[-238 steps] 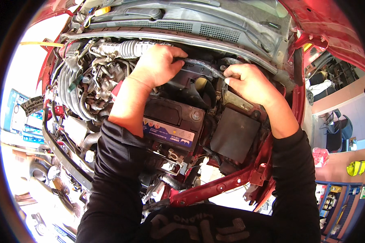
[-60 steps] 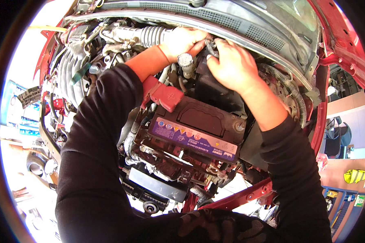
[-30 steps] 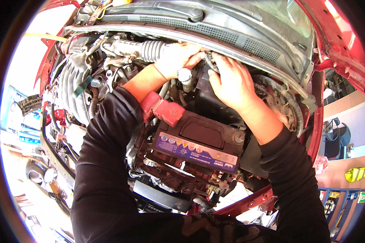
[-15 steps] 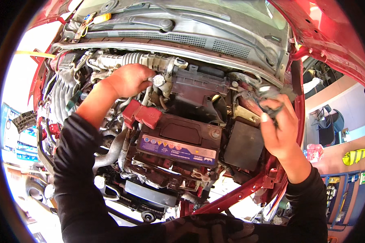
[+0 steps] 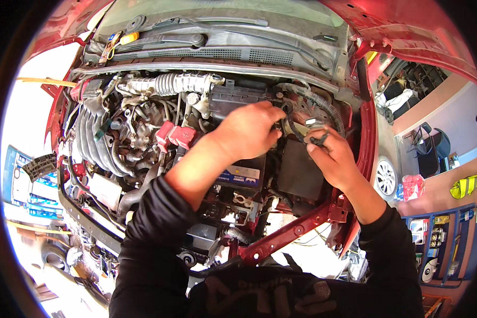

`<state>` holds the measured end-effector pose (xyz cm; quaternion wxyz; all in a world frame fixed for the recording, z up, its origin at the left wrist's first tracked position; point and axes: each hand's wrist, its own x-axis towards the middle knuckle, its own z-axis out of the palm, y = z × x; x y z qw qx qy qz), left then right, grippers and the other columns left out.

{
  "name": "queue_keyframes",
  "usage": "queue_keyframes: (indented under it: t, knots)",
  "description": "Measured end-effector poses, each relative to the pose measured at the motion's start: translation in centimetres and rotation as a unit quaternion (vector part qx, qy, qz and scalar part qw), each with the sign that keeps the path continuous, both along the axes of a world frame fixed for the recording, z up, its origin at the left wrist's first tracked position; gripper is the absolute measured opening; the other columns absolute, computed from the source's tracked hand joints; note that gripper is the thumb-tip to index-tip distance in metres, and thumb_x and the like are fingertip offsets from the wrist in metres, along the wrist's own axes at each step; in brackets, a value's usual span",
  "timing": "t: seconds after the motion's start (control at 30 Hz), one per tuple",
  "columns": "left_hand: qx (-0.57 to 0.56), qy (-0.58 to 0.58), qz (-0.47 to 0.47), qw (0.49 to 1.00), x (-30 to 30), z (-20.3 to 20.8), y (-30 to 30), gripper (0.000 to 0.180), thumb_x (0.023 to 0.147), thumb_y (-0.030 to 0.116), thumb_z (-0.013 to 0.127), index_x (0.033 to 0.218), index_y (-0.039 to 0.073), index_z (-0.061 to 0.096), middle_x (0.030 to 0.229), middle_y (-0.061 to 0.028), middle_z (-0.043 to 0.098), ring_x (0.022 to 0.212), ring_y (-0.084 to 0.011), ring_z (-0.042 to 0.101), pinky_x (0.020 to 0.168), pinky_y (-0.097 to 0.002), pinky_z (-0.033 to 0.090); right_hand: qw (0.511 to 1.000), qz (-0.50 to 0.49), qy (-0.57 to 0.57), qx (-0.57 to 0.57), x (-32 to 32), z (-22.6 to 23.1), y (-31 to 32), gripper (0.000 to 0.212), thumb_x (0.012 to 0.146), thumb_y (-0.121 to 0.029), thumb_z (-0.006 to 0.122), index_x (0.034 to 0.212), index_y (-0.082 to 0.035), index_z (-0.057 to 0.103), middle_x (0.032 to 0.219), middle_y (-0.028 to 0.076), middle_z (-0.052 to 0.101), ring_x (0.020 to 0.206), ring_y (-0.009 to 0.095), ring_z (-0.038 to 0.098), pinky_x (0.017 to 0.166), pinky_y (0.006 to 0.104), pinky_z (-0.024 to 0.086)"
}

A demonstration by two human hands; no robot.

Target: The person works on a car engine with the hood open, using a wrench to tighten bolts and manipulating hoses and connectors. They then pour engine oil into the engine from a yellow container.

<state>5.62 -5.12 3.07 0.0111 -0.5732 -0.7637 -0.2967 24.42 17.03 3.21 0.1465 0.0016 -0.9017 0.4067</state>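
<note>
My right hand [image 5: 331, 156] has its fingers pinched round the end of a black cable [image 5: 296, 126], just above a square black box lid [image 5: 302, 172]. My left hand [image 5: 249, 130] reaches across the car battery [image 5: 241, 175] and hides much of its top. The fingers of that hand are curled beside the black air filter housing [image 5: 233, 98], close to the cable. What they grip, if anything, is hidden. Left of my left forearm sits a red terminal cover [image 5: 175, 135] at the battery's corner.
A ribbed intake hose [image 5: 172, 84] crosses the back of the engine bay, and the grey intake manifold [image 5: 93, 135] lies left. A red front crossmember [image 5: 286, 233] runs nearest me. A yellow-handled item [image 5: 129, 38] rests below the windscreen. Shelving stands at the right.
My left hand has moved right and nearer, from the engine's back to over the battery. My right hand has come left and lower with the black cable. The view has shifted.
</note>
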Motion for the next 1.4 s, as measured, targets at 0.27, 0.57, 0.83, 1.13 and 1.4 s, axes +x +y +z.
queue_keyframes:
  t: [0.27, 0.57, 0.83, 1.13, 1.4]
  knots:
    - [-0.059, -0.008, 0.113, 0.992, 3.1, -4.1, 4.9, 0.053, 0.099, 0.013, 0.068, 0.152, 0.008, 0.065, 0.144, -0.0131, 0.070, 0.131, -0.0391, 0.070, 0.108, -0.0504, 0.060, 0.989, 0.104, -0.021, 0.107, 0.3, -3.0, 1.1, 0.022, 0.099, -0.010, 0.078, 0.116, 0.003, 0.073, 0.120, 0.020, 0.072, 0.114, 0.042, 0.071, 0.100, 0.0460, 0.057]
    - [-0.234, 0.091, 0.152, 0.956, 4.4, -4.6, 7.2, 0.056, 0.104, 0.021, 0.063, 0.159, 0.011, 0.062, 0.152, -0.0041, 0.068, 0.145, -0.0291, 0.059, 0.117, -0.0641, 0.045, 0.988, -0.014, -0.150, -0.038, 0.7, -3.0, 3.4, 0.027, 0.103, -0.011, 0.076, 0.125, 0.005, 0.074, 0.110, 0.021, 0.077, 0.091, 0.029, 0.077, 0.086, 0.0410, 0.060]
    - [-0.394, 0.147, 0.170, 0.891, 3.9, -1.8, 7.5, 0.048, 0.099, 0.023, 0.066, 0.146, 0.014, 0.073, 0.158, -0.0105, 0.064, 0.149, -0.0337, 0.054, 0.125, -0.0732, 0.037, 0.945, -0.053, -0.209, -0.246, -0.9, -3.5, 1.7, 0.028, 0.109, -0.021, 0.071, 0.124, 0.003, 0.071, 0.111, 0.013, 0.078, 0.094, 0.026, 0.079, 0.083, 0.0430, 0.069]
    - [-0.259, 0.143, 0.190, 0.936, 3.8, -3.2, 5.0, 0.047, 0.093, 0.042, 0.085, 0.133, 0.017, 0.083, 0.165, -0.0096, 0.055, 0.157, -0.0353, 0.042, 0.128, -0.0761, 0.033, 0.773, -0.121, -0.237, -0.576, -4.9, -6.8, -0.5, 0.021, 0.105, -0.029, 0.059, 0.110, -0.008, 0.061, 0.086, 0.008, 0.066, 0.066, 0.021, 0.061, 0.064, 0.0429, 0.056]
    - [-0.187, 0.167, 0.160, 0.955, 3.6, -4.7, 2.9, 0.046, 0.096, 0.046, 0.084, 0.126, 0.011, 0.081, 0.147, -0.0121, 0.068, 0.147, -0.0355, 0.054, 0.122, -0.0671, 0.042, 0.712, -0.135, -0.346, -0.596, -8.3, -6.7, 0.0, 0.023, 0.106, -0.035, 0.055, 0.097, -0.015, 0.057, 0.073, -0.003, 0.053, 0.057, 0.009, 0.044, 0.049, 0.0256, 0.031]
